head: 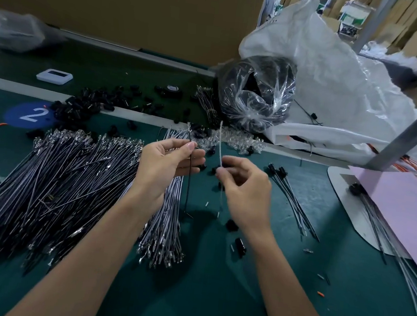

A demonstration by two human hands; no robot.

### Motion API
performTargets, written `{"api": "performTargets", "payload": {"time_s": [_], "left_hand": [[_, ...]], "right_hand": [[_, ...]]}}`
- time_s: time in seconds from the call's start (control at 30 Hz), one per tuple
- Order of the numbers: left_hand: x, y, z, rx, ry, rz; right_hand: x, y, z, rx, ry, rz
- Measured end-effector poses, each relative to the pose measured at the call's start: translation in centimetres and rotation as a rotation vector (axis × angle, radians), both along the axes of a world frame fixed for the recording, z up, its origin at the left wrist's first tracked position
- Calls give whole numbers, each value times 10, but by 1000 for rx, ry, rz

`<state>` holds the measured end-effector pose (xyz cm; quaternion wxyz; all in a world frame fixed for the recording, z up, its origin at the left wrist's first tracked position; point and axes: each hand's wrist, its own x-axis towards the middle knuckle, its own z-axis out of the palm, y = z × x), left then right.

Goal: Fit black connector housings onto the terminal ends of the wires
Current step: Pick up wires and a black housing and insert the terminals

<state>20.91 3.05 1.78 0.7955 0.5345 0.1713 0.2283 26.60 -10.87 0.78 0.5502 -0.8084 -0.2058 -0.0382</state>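
Observation:
My left hand (169,162) pinches a black wire (189,181) that stands upright, its metal terminal end pointing up. My right hand (244,187) pinches a white wire (220,146), also upright, with its tip above the fingers. The two hands are close together above the green table (213,300). A large fan of black and white wires (53,180) with metal terminals lies to the left. A smaller bundle of white wires (166,230) lies under my left wrist. Loose black connector housings (89,104) are heaped at the back left, and a few (240,246) lie near my right wrist.
A clear bag of black parts (256,96) and a big white sack (339,81) stand at the back right. Clear small parts (237,140) lie behind the hands. Finished wires with housings (291,192) lie to the right, beside a pink sheet (403,204) and a grey post (411,127).

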Motion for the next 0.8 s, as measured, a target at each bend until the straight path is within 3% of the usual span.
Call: {"api": "performTargets", "payload": {"time_s": [0.33, 0.8], "left_hand": [[0, -4, -4, -73, -54, -5], [-1, -6, -1, 63, -38, 72]], "right_hand": [[-4, 7, -7, -14, -17, 133], [-3, 7, -8, 11, -35, 164]]}}
